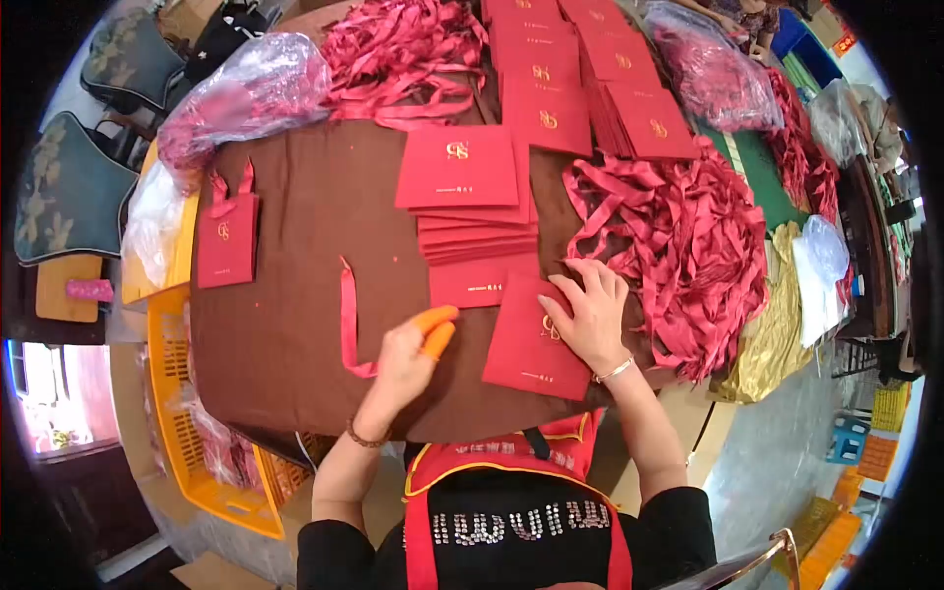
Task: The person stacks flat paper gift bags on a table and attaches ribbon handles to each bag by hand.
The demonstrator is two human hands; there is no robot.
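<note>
A red ribbon lies on the brown cloth and runs under the edge of my left hand. That hand is closed on it, with orange covers on two fingers. At the table's front, my right hand grips a flat red paper bag with a gold logo, thumb across its face and fingers at the upper right edge. The fingertips' hold is partly hidden. Just beyond, a fanned stack of red bags overlaps downward. Another bag with ribbon handles lies at the left.
Loose red ribbons are heaped right of my right hand, with another ribbon heap at the back. More stacked bags stand behind. Plastic-wrapped ribbons lie back left. A yellow crate stands beside the table. Another person is far right.
</note>
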